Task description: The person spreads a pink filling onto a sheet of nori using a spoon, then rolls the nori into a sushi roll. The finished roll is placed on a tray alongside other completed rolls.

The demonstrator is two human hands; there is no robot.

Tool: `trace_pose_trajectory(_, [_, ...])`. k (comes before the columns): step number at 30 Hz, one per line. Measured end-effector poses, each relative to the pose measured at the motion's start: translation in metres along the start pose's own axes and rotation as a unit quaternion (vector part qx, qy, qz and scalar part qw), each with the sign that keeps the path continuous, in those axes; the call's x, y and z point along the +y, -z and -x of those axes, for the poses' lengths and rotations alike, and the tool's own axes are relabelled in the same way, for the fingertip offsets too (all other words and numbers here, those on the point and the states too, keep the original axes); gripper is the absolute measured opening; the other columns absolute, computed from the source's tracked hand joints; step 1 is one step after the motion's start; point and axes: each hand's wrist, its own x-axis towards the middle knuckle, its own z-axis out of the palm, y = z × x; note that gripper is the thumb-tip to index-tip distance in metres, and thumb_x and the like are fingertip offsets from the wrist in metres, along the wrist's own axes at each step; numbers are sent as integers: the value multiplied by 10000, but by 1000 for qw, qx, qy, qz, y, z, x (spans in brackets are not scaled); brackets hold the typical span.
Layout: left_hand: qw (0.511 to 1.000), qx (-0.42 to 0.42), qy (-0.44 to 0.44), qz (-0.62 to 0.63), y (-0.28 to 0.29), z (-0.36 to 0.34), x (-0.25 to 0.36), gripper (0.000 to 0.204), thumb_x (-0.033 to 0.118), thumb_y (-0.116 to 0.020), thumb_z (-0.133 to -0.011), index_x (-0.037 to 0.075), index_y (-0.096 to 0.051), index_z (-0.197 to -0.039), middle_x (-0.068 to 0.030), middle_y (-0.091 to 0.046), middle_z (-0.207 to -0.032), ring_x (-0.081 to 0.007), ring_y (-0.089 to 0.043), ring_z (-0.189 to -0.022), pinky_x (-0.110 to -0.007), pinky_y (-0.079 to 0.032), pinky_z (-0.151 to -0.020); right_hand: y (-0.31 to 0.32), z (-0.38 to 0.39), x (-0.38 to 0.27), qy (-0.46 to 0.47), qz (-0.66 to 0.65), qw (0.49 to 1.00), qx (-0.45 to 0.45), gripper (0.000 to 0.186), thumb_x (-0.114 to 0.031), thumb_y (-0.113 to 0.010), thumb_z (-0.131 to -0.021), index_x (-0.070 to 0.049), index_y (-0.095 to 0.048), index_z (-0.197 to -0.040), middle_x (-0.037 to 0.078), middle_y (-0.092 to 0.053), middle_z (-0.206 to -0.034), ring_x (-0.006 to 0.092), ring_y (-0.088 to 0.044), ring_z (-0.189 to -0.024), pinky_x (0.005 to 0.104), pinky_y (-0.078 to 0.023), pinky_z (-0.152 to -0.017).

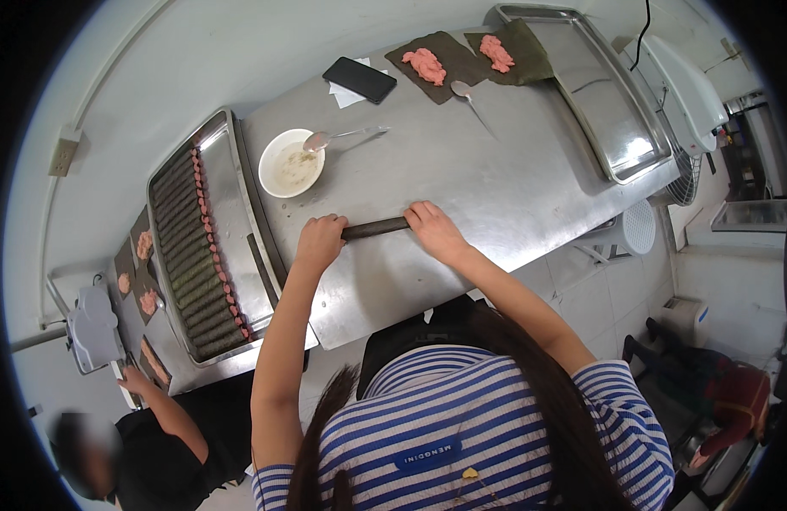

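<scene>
A dark seaweed roll (374,228) lies across the near part of the steel table, its ends hidden under my fingers. My left hand (323,237) is closed over its left end, and my right hand (432,228) curls over the right end. Beyond my left hand stands a white bowl (269,175) of cloudy liquid, with a spoon (318,141) resting on its rim. At the far side, two seaweed sheets (449,49) (530,51) carry mounds of pink paste (425,66). A second spoon (463,90) lies just in front of them.
A tray (250,204) at left holds many seaweed rolls (184,247) with pink ends. Another metal tray (645,145) stands at the right. A black phone (359,79) lies on white paper. A co-worker's hand (136,381) is at lower left; another person (738,387) is at right, near a stool (639,228).
</scene>
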Motion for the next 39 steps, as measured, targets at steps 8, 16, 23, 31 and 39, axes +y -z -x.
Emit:
trace_pose_trajectory(8, [996,53,-55,46,-17,-22,52,297,124,-714,-722,101,-616,-1002,-70,-594,-960,-283,-610,-877,-407,-493,-776,7,-5,13,-6,-104,993,-59,333,-91,-613,-722,-3,-598,-1042,117,-554,-1030,280,-525,-1023,365,-446,-902])
trace_pose_trajectory(16, [998,42,-45,23,-13,-28,59,239,130,-712,-730,91,-605,-940,-62,-593,-920,-256,-612,-865,-392,-488,-761,32,-56,178,-335,-107,925,144,399,-177,-694,-739,-13,-599,-1091,163,-562,-1095,347,-552,-1023,432,-464,-887])
trace_pose_trajectory(23, [1000,8,-18,16,-5,-29,64,295,136,-716,-730,96,-609,-1002,-64,-598,-979,-274,-609,-897,-397,-490,-785,3,-88,233,-365,-13,929,66,223,-121,-642,-789,-6,-619,-979,171,-585,-1040,356,-579,-971,443,-489,-820])
trace_pose_trajectory(31, [991,51,-59,113,-16,-39,83,360,138,-721,-731,98,-614,-1073,-67,-600,-1017,-286,-595,-922,-397,-490,-808,66,-37,172,-329,-239,912,-47,171,-96,-574,-768,-63,-667,-907,158,-666,-825,337,-639,-797,428,-496,-719])
trace_pose_trajectory(39, [985,50,-31,160,-18,-49,96,298,102,-716,-725,97,-648,-1015,-66,-620,-993,-284,-603,-916,-389,-501,-789,110,-2,74,-214,-164,913,-306,192,-152,-645,-696,-49,-703,-847,169,-679,-817,350,-660,-825,427,-522,-715])
